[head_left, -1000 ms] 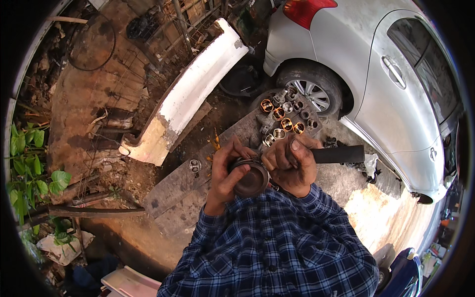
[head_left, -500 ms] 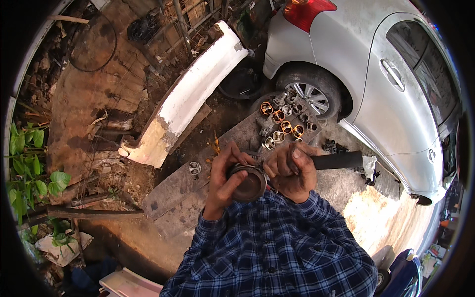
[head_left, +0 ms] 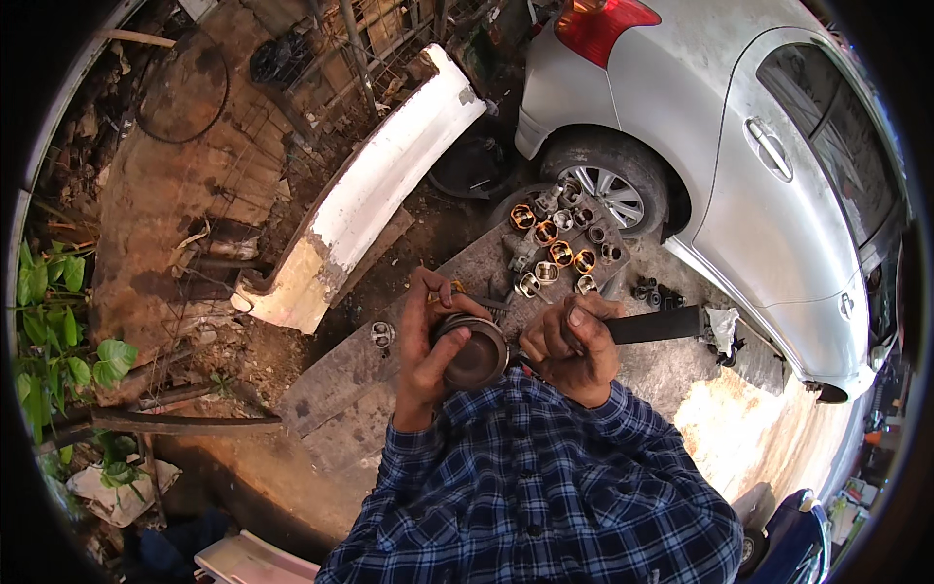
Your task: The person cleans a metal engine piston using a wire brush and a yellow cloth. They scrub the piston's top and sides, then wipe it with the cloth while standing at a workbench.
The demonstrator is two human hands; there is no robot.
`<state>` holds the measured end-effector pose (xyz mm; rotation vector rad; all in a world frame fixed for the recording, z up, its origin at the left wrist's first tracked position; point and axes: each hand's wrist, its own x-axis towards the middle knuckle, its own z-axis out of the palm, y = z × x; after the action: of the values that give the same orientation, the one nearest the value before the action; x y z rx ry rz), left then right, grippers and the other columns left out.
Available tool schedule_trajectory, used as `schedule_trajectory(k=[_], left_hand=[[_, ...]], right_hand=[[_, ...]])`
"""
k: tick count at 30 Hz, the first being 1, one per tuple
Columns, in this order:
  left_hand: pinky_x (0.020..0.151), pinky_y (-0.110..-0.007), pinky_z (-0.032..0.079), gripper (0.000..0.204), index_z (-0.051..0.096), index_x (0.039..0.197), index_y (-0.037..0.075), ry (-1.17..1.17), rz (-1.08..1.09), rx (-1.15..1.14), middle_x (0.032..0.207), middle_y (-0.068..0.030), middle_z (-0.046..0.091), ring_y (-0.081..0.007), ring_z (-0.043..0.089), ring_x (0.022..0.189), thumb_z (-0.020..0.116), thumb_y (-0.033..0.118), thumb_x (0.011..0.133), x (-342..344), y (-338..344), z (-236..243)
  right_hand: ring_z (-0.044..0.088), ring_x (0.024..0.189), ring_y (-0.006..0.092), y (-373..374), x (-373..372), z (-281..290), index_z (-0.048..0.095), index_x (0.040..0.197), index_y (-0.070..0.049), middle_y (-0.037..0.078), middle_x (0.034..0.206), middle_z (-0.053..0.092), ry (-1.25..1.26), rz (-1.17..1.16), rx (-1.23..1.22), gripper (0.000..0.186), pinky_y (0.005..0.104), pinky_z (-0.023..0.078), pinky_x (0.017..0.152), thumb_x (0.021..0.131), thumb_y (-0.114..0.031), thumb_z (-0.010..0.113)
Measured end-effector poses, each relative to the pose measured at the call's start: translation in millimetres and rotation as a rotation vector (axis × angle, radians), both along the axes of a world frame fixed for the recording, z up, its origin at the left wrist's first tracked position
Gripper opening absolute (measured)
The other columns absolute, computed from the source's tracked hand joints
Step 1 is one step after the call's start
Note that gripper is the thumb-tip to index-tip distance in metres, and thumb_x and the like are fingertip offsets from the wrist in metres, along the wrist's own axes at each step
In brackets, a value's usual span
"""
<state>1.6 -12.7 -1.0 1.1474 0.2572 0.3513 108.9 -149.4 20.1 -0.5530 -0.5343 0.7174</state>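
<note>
My left hand [head_left: 418, 362] is closed round a piston [head_left: 477, 358], whose dark, round crown is tilted up toward me. Fingers wrap its far side and the thumb presses on the rim. Just to the right, my right hand [head_left: 576, 350] is closed on a flat black bar-like tool [head_left: 659, 327] that sticks out to the right; its gripped end is hidden. A small gap separates this hand from the piston. Beyond my hands several pistons [head_left: 561, 253], some with orange-lit insides, stand grouped on a grey wooden board [head_left: 336, 389]. Another piston [head_left: 382, 334] sits alone at the left.
A silver car [head_left: 671, 107] with its rear wheel [head_left: 608, 195] stands close behind the board on the right. A worn white bumper-like panel [head_left: 389, 175] lies at the upper left. Dark metal parts [head_left: 654, 290] lie beside the board. Leafy plants [head_left: 115, 360] grow at far left.
My right hand has drawn slightly away from the piston, and the black tool's outer end has dipped. My left hand has shifted slightly left with the piston.
</note>
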Motion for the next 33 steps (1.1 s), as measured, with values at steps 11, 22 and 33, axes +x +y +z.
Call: schedule_trajectory(k=[11, 22, 33], left_hand=[[0.080, -0.030, 0.054, 0.064, 0.027, 0.129, 0.004, 0.023, 0.052, 0.113, 0.098, -0.0160, 0.057, -0.0216, 0.068, 0.086, 0.061, 0.014, 0.075, -1, -1, -9], [0.081, -0.034, 0.056, 0.081, 0.024, 0.147, -0.001, -0.054, -0.045, 0.092, 0.145, -0.0148, 0.035, -0.0260, 0.070, 0.090, 0.061, 0.025, 0.079, 2, 1, 2], [0.082, -0.031, 0.057, 0.087, 0.020, 0.153, -0.001, -0.081, -0.002, -0.037, 0.156, -0.0179, 0.031, -0.0235, 0.072, 0.093, 0.055, 0.042, 0.086, 7, 5, 2]], right_hand=[[0.019, 0.039, 0.0082, 7, 3, 4, 0.037, 0.062, -0.016, -0.003, 0.047, 0.028, 0.053, -0.013, -0.145, 0.039, 0.0281, 0.017, 0.042, 0.097, -0.020, 0.055], [0.018, 0.039, 0.0079, 14, 12, 2, 0.036, 0.063, -0.016, -0.003, 0.047, 0.026, 0.016, 0.074, -0.123, 0.039, 0.0284, 0.017, 0.042, 0.098, -0.020, 0.052], [0.019, 0.042, 0.0079, 10, 14, -2, 0.038, 0.065, -0.016, -0.003, 0.048, 0.027, 0.097, 0.196, -0.045, 0.036, 0.0286, 0.017, 0.044, 0.098, -0.022, 0.053]])
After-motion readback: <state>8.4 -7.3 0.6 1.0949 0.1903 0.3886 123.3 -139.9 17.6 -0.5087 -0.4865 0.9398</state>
